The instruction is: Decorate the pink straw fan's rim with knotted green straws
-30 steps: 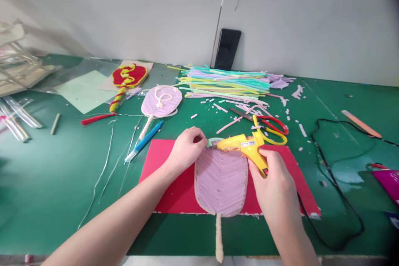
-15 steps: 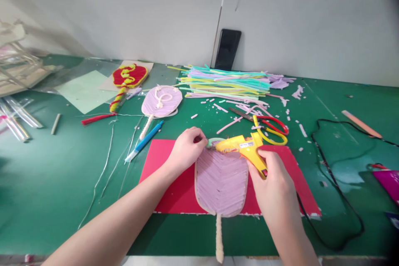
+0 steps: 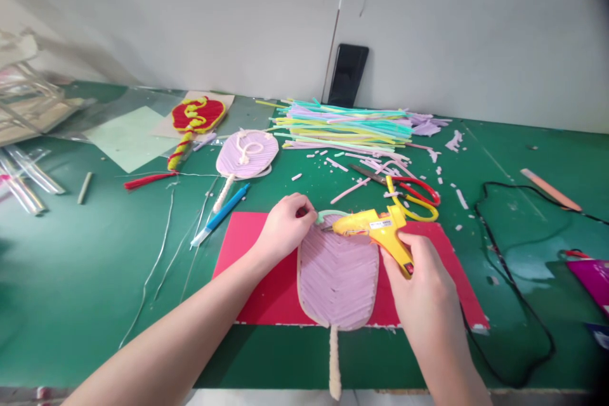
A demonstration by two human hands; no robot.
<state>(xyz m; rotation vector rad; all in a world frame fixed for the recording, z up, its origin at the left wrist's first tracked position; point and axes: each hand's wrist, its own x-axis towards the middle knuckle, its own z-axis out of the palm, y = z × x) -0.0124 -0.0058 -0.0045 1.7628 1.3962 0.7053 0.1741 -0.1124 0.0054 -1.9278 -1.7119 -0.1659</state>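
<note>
My right hand (image 3: 421, 273) is wrapped round the grip of a yellow hot glue gun (image 3: 373, 226). Its nozzle points left, close to the top left part of a lilac fan-shaped piece (image 3: 339, 279) with a cream edge and a cream twisted handle (image 3: 335, 361). The fingers of my left hand (image 3: 288, 222) are pinched together at that corner, on the end of a mint-green pipe cleaner (image 3: 333, 212) that curves along the fan's top edge. The fingertips are partly hidden. Beneath the fan lies a red board (image 3: 428, 304).
Scissors (image 3: 412, 193) and cut scraps lie behind the glue gun, before a pile of coloured pipe cleaners (image 3: 342, 127). A smaller lilac fan (image 3: 247, 162), a blue pen (image 3: 223, 212) and a red-and-yellow fan (image 3: 197, 115) are left. A black cord (image 3: 507, 273) loops right. A phone (image 3: 349, 75) leans on the wall.
My right hand has drawn the glue gun slightly right and down, so its nozzle sits a little farther from my left fingers. My left hand has stayed in place.
</note>
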